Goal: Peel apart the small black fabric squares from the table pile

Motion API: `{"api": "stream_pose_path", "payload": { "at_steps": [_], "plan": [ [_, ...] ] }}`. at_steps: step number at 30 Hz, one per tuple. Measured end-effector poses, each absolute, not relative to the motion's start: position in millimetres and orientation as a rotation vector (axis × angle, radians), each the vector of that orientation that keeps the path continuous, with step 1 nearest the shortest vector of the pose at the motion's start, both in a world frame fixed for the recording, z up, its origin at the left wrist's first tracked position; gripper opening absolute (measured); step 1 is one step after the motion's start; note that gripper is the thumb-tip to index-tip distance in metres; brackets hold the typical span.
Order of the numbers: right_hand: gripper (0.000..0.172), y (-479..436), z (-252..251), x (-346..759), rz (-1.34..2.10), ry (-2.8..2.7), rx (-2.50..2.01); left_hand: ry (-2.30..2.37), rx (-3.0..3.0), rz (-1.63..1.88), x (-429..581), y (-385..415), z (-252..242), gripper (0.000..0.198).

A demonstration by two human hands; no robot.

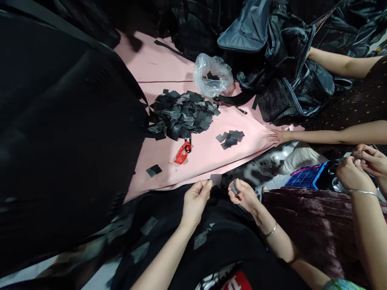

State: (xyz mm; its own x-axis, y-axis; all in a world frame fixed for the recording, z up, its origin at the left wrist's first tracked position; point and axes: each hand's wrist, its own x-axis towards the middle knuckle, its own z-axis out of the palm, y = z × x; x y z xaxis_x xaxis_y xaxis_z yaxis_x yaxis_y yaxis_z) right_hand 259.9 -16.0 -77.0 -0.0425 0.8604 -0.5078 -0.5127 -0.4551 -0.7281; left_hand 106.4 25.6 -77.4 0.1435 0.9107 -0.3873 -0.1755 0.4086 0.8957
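Near the table's front edge, my left hand (196, 199) pinches a dark square piece (216, 179) between thumb and fingers. Just to its right, my right hand (244, 195) is closed on a small greyish piece (234, 187), partly hidden by the fingers. Beyond them lies a large heap of dark square pieces (184, 112) on the pink tabletop (163, 161). A smaller group of squares (231, 139) sits to its right, and one square (154, 170) lies apart at the left. Whether the squares are cloth or plastic, I cannot tell.
A red strap loop (182, 153) lies before the heap. Behind stands a clear plastic bag (213, 74) with dark pieces inside. Dark backpacks (290, 60) crowd the back right. A co-worker's hand (279, 137) rests on the table; another's hands (359, 171) are at right. Black material (69, 141) fills the left.
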Motion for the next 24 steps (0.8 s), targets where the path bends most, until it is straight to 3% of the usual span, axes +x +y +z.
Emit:
{"api": "stream_pose_path", "payload": {
  "at_steps": [5,9,18,22,24],
  "plan": [
    [0.045,-12.3,-80.1,264.8,1.676,-0.494,-1.16,1.321,1.097,0.921,135.8,95.3,-85.7,0.037],
    [0.055,-6.7,-89.5,272.8,1.549,-0.451,-1.334,1.357,1.107,0.879,147.7,130.3,-93.5,0.042],
    [0.058,-1.6,-87.6,268.4,1.798,-0.596,-1.351,0.972,1.236,0.633,129.5,50.5,-80.4,0.024],
    [0.07,-3.7,-81.5,261.3,1.957,-0.579,-1.225,1.082,1.271,0.662,118.7,39.3,-74.1,0.02],
    [0.066,-7.1,-77.9,260.9,1.988,-0.696,-1.132,1.115,1.233,0.693,115.3,36.5,-74.0,0.022]
  ]
}}
